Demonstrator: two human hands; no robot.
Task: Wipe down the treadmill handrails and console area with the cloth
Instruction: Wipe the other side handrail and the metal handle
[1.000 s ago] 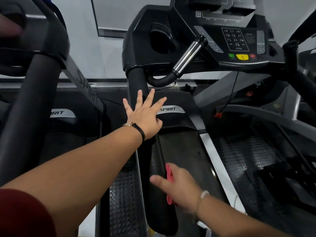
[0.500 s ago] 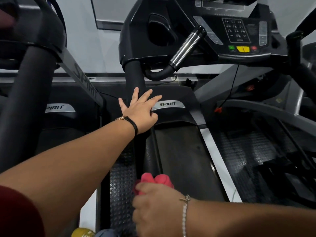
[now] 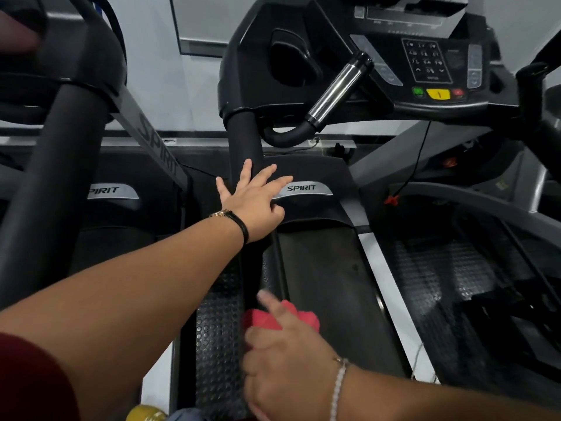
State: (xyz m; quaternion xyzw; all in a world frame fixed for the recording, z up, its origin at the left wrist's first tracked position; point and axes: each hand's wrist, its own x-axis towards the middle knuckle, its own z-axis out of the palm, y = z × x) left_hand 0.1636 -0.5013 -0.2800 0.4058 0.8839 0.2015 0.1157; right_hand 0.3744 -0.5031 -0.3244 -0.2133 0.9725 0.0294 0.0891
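left hand [image 3: 252, 202] flat, fingers splayed, on black padded treadmill handrail [image 3: 244, 141]; right hand [image 3: 288, 369] grips crumpled red cloth [image 3: 264, 319] further down it.

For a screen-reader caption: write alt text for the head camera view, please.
A person's right hand grips a red cloth at the near end of a black treadmill handrail, while the left hand rests open farther up it. The console sits above.
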